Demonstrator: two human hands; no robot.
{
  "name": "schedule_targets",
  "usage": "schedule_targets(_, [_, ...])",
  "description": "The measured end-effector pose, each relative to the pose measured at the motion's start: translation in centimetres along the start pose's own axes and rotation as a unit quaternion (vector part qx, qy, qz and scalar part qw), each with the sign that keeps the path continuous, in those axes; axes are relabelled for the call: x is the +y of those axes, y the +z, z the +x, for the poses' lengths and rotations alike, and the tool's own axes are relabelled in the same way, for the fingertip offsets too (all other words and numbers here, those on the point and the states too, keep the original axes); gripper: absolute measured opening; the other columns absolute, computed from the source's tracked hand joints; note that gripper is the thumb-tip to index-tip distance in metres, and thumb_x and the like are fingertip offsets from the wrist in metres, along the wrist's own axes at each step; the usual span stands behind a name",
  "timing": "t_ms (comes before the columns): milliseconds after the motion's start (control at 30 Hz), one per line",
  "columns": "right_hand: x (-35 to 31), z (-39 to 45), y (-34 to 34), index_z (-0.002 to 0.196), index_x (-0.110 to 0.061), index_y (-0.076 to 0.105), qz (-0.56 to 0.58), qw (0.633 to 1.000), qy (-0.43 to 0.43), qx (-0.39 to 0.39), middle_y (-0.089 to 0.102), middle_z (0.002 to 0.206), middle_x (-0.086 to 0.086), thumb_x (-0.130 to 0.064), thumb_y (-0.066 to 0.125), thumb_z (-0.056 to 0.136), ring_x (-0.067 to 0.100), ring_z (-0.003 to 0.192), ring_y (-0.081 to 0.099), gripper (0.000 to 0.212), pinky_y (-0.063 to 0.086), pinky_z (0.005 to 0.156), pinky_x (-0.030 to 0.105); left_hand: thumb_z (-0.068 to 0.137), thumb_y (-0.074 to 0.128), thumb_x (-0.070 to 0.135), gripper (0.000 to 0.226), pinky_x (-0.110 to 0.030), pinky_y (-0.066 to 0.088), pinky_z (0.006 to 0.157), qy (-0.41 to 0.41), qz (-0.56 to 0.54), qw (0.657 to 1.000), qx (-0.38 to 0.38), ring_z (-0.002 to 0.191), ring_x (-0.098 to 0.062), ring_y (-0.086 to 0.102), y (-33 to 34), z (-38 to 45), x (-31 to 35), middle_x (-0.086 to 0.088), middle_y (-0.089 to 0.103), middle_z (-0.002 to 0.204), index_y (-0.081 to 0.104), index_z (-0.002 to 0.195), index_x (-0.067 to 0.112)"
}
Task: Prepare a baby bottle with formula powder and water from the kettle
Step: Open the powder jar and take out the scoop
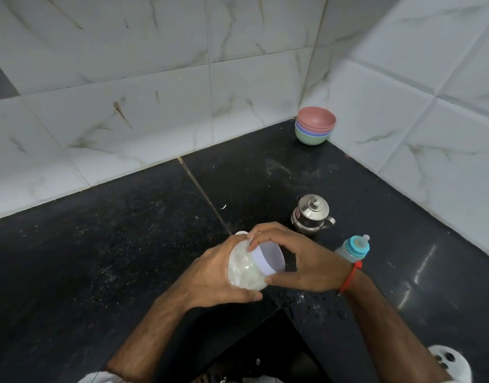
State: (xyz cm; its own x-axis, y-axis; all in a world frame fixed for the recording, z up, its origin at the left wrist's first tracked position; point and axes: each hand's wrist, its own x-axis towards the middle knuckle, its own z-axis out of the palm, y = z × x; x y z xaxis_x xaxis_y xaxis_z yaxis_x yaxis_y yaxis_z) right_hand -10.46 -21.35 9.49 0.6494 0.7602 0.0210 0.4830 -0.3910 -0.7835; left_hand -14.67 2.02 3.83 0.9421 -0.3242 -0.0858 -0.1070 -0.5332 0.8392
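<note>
My left hand [210,275] is wrapped round the belly of the clear formula jar [244,268], held tilted above the dark counter [99,244] near its front edge, and my right hand [298,261] is curled over the jar's pale lilac lid [268,259], fingertips on the far rim and thumb under the near one, so both grips are clamped on the one thing. I take this to be the twist at the lid, though I cannot tell whether it is coming off or going on. The jar leans toward my right with its mouth pointing sideways; if the lid comes free at that angle, powder could slide out onto the counter, which already carries drops of water just below my hands and would turn it to paste. The jar wall looks smooth and rounded, so a hard twist could make it turn in my left palm instead of freeing the lid. The baby bottle [352,248], with its teal collar and teat on, stands just behind my right wrist toward the counter's right edge; a jerk of that forearm as the lid lets go could knock it over. The small steel kettle [312,214] stands close beyond my knuckles, and a stack of coloured bowls [315,125] waits in the far corner, well out of reach of any slip.
</note>
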Motion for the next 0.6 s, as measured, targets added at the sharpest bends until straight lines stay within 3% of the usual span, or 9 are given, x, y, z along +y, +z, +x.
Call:
schedule_targets(67, [0.2, -0.3, 0.0, 0.133, -0.016, 0.059, 0.001, 1.0, -0.024, -0.005, 0.048, 0.144, 0.002, 0.005, 0.081, 0.079, 0.024, 0.143, 0.043, 0.062, 0.041, 0.117, 0.043, 0.058, 0.098, 0.045, 0.093, -0.03, 0.062, 0.087, -0.001, -0.023, 1.0, -0.022, 0.114, -0.005, 0.066, 0.2, -0.4, -0.6, 0.027, 0.063, 0.121, 0.044, 0.133, 0.056])
schedule_targets(167, [0.6, -1.0, -0.8, 0.136, -0.013, 0.057, 0.073, 0.994, -0.038, 0.068, 0.045, 0.146, 0.009, 0.002, 0.082, 0.082, 0.026, 0.144, 0.043, 0.061, 0.042, 0.117, 0.04, 0.058, 0.098, 0.046, 0.096, -0.026, 0.06, 0.089, -0.008, -0.044, 0.999, 0.006, 0.119, -0.003, 0.064, 0.2, -0.8, -1.4, 0.03, 0.061, 0.125, 0.043, 0.137, 0.053])
schedule_targets(267, [2.7, -1.9, 0.3, 0.131, -0.026, 0.056, 0.138, 0.973, 0.016, 0.186, 0.053, 0.143, 0.003, -0.021, 0.087, 0.08, 0.024, 0.139, 0.051, 0.06, 0.048, 0.113, 0.04, 0.056, 0.099, 0.049, 0.102, -0.026, 0.056, 0.098, -0.011, -0.051, 0.995, 0.081, 0.125, 0.001, 0.058, 0.2, -1.4, -2.3, 0.03, 0.057, 0.135, 0.041, 0.14, 0.053])
schedule_targets(333, [5.2, -2.3, 2.5, 0.117, -0.037, 0.054, 0.102, 0.964, 0.094, 0.227, 0.06, 0.137, -0.006, -0.041, 0.087, 0.074, 0.014, 0.131, 0.058, 0.054, 0.051, 0.11, 0.04, 0.055, 0.099, 0.05, 0.103, -0.032, 0.054, 0.102, -0.021, -0.072, 0.99, 0.122, 0.128, -0.001, 0.056, 0.3, -1.9, -2.8, 0.027, 0.055, 0.138, 0.04, 0.14, 0.054])
schedule_targets(433, [9.0, -2.9, 5.8, 0.095, -0.036, 0.05, 0.001, 0.962, 0.191, 0.197, 0.059, 0.136, -0.017, -0.052, 0.085, 0.069, 0.009, 0.126, 0.058, 0.047, 0.049, 0.109, 0.038, 0.054, 0.098, 0.053, 0.105, -0.045, 0.049, 0.11, -0.025, -0.063, 0.987, 0.146, 0.134, -0.01, 0.051, 0.8, -2.3, -3.1, 0.024, 0.052, 0.142, 0.039, 0.141, 0.057])
schedule_targets(533, [11.6, -3.7, 7.8, 0.087, -0.03, 0.05, -0.042, 0.966, 0.191, 0.17, 0.049, 0.143, -0.017, -0.047, 0.085, 0.071, 0.018, 0.135, 0.054, 0.042, 0.043, 0.109, 0.029, 0.054, 0.098, 0.054, 0.107, -0.054, 0.046, 0.112, -0.029, -0.05, 0.987, 0.149, 0.136, -0.019, 0.049, 1.6, -2.4, -3.0, 0.023, 0.05, 0.146, 0.038, 0.142, 0.056])
schedule_targets(600, [12.7, -4.2, 8.4, 0.086, -0.025, 0.051, -0.075, 0.97, 0.174, 0.152, 0.043, 0.149, -0.016, -0.04, 0.085, 0.077, 0.016, 0.143, 0.046, 0.038, 0.042, 0.114, 0.033, 0.053, 0.099, 0.053, 0.107, -0.053, 0.047, 0.111, -0.025, -0.046, 0.987, 0.153, 0.136, -0.02, 0.049, 2.0, -2.5, -2.8, 0.023, 0.049, 0.147, 0.037, 0.141, 0.058])
